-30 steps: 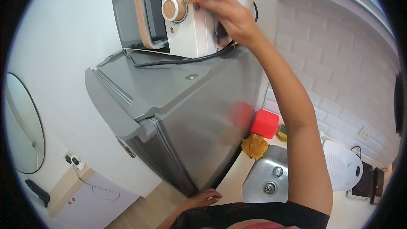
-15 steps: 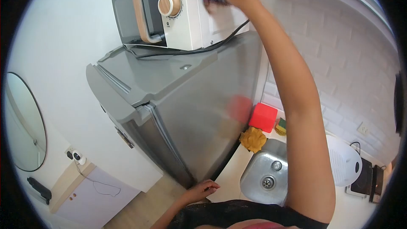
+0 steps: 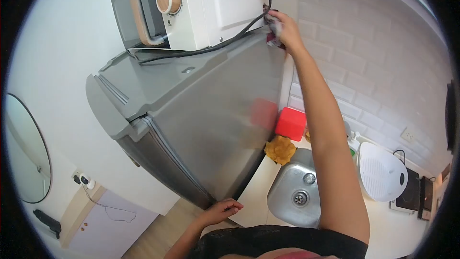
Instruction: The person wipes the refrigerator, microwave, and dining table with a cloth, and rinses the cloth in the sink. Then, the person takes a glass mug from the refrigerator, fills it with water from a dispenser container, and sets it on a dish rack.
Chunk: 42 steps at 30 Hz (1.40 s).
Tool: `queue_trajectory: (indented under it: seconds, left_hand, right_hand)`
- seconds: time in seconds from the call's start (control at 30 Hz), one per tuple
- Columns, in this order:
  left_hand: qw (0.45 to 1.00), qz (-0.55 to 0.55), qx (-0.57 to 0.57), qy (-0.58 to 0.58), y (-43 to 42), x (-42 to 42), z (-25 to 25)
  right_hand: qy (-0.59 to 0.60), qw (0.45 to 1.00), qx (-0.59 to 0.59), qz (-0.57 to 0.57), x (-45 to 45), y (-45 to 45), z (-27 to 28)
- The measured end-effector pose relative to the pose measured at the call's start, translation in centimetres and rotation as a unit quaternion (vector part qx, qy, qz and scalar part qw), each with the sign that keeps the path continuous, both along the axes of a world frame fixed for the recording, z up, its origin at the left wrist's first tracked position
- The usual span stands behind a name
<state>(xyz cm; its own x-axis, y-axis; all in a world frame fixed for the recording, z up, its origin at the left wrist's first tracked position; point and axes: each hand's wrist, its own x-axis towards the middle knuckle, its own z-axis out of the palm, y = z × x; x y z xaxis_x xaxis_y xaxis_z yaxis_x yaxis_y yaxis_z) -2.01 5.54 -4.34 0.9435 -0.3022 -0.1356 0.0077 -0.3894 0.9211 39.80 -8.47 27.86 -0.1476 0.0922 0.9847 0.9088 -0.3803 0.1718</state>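
Your left hand (image 3: 221, 212) is near the surface's (image 3: 250, 196) edge, grip loosely apart; beyond are one sink (image 3: 283, 196), one yellow cloth (image 3: 281, 150), one red box (image 3: 291, 123). Farther, your right hand's (image 3: 290, 33) grip is clamped on one crumpled dark cloth (image 3: 274, 41) at one fridge's (image 3: 215, 100) top rear corner, beside one microwave (image 3: 239, 0); its long axis runs steeply, lower end downward.

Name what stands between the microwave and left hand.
The grey refrigerator stands between the microwave above and the left hand below, in the head view.

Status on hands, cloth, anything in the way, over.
Right hand: gripping cloth near microwave's rear. Left hand: low by counter, apparently empty. Cord beside right hand, possibly in the way.
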Motion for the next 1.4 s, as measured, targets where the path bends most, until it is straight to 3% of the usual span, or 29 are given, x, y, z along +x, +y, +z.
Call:
queue_trajectory:
  seconds: [0.03,0.07,0.2,0.3,0.4,0.57,0.67,0.77,0.83,0.87,0.93,0.97,1.03,1.17,1.27,1.33,1.4]
  left_hand:
    - [1.000,-0.006,0.007,-0.007,0.1,0.0,0.0]
    - [1.000,-0.010,0.015,-0.017,0.2,0.2,-0.1]
    - [0.999,-0.008,0.006,-0.038,0.2,0.2,-0.6]
    - [0.999,-0.019,-0.022,-0.030,0.2,0.4,-1.0]
    - [0.998,-0.038,-0.013,-0.055,0.1,0.3,-1.7]
    - [0.999,-0.021,0.002,-0.038,0.1,0.3,-0.9]
    - [1.000,0.003,0.016,-0.022,-0.2,-0.1,0.4]
    - [0.999,0.003,0.016,-0.047,-0.1,-0.2,-0.3]
    - [0.999,0.014,0.017,-0.049,-0.1,-0.3,-1.0]
    - [0.998,0.021,0.016,-0.051,-0.2,-0.4,-1.2]
    - [0.998,0.030,0.030,-0.049,-0.3,-0.3,-0.9]
    - [0.997,0.040,0.042,-0.048,-0.4,-0.2,-0.8]
    - [0.996,0.046,0.047,-0.065,-0.6,-0.2,-0.7]
    - [0.995,0.068,0.044,-0.065,-0.8,-0.8,-0.2]
    - [0.994,0.071,0.046,-0.072,-1.0,-1.3,-1.2]
    - [0.993,0.066,0.064,-0.078,-1.2,-1.8,-1.2]
    - [0.991,0.066,0.082,-0.087,-1.6,-2.2,-0.6]
  right_hand:
    - [0.269,0.950,0.015,0.156,-2.6,1.1,1.3]
    - [0.508,0.808,0.027,0.298,-4.1,1.9,2.3]
    - [0.422,0.845,0.094,0.314,-1.5,4.8,1.9]
    - [0.334,0.886,0.046,0.318,-3.8,4.5,-0.2]
    - [0.172,0.945,-0.060,0.273,-9.3,4.4,-1.2]
    - [0.060,0.950,-0.168,0.256,-13.8,4.1,-1.0]
    - [0.070,0.956,-0.174,0.226,-11.1,2.6,-1.2]
    - [0.141,0.966,-0.094,0.197,-5.2,1.7,-2.1]
    - [0.136,0.987,-0.051,0.065,-1.9,0.9,-2.1]
    - [0.138,0.987,-0.050,0.068,-0.8,0.4,-2.1]
    - [0.246,0.967,-0.056,-0.039,0.2,0.0,-1.4]
    - [0.247,0.967,-0.056,-0.036,0.7,0.2,-0.8]
    - [0.359,0.916,-0.081,-0.158,0.8,0.6,0.7]
    - [0.372,0.896,-0.172,-0.170,-2.1,0.7,2.9]
    - [0.477,0.854,-0.183,0.100,-11.7,0.2,2.1]
    - [0.495,0.840,-0.178,0.129,-16.0,0.5,1.4]
    - [0.402,0.878,-0.226,0.126,-18.1,0.9,1.1]
